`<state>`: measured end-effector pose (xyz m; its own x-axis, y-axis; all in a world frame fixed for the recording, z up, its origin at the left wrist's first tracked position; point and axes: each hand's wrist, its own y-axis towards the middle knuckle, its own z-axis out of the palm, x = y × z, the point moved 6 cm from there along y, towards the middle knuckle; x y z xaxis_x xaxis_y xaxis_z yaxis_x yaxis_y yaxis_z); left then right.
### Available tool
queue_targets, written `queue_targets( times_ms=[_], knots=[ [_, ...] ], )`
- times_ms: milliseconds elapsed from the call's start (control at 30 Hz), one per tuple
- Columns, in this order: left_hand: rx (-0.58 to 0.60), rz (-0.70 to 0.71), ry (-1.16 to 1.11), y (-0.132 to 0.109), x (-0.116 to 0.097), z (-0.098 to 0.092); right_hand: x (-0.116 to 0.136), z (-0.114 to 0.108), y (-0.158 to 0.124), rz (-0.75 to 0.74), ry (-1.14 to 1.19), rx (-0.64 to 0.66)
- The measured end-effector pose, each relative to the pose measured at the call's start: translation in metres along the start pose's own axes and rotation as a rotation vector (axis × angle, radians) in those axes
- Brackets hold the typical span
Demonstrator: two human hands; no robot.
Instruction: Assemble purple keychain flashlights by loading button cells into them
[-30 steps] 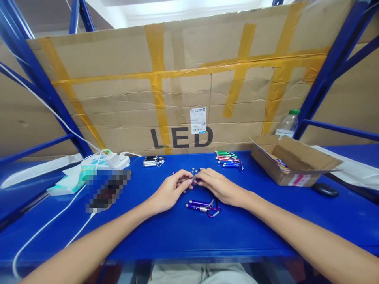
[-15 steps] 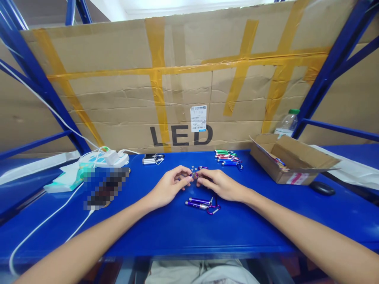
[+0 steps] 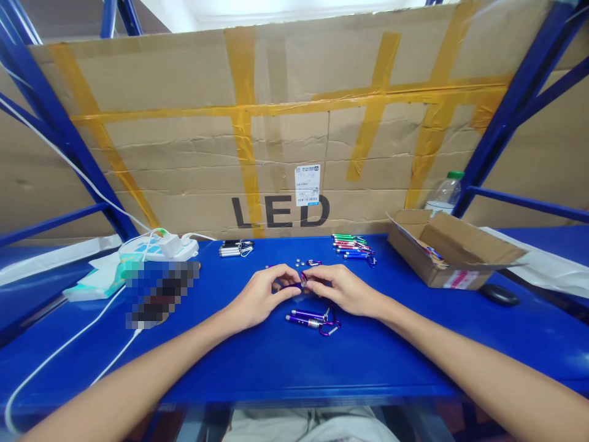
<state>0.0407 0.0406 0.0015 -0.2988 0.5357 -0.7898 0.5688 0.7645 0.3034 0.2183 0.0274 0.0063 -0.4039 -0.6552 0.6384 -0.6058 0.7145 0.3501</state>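
My left hand (image 3: 265, 291) is closed around a slim purple tube, mostly covered by its fingers. Pinched in my right hand (image 3: 338, 287) is a small purple and silver piece, which meets the tube's end. Two purple penlights (image 3: 301, 320) with carabiner clips lie just below my hands. Beyond my fingertips are several small silver discs (image 3: 297, 263) and a small purple clip piece (image 3: 313, 263). Green, red and blue penlights (image 3: 352, 247) lie in a row farther right. Black and silver penlights (image 3: 236, 248) rest at the back left.
An open cardboard box (image 3: 426, 264) stands at the right, with a black mouse-like object (image 3: 499, 294) and a bottle (image 3: 446, 193) near it. A power strip (image 3: 186, 248), tissue pack (image 3: 94, 282), cables and a blurred object (image 3: 163, 294) occupy the left. Cardboard rises behind.
My left hand has turned and shifted slightly down and left, and the purple tube now shows between its fingers. The purple piece at my right fingertips sits more upright.
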Motion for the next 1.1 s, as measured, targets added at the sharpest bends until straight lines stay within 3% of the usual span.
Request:
queue_targets(
  times_ms=[167,733,1100],
  knots=[
    [-0.006,0.01,0.018,0.0,-0.001,0.0,0.006,-0.002,0.0,-0.107,-0.043,-0.007],
    [-0.021,0.063,0.112,-0.002,-0.005,-0.002,0.005,-0.003,-0.004,-0.201,-0.209,-0.107],
    [-0.08,0.161,0.232,-0.007,-0.019,-0.004,0.008,-0.004,-0.003,-0.174,-0.178,-0.111]
  ],
)
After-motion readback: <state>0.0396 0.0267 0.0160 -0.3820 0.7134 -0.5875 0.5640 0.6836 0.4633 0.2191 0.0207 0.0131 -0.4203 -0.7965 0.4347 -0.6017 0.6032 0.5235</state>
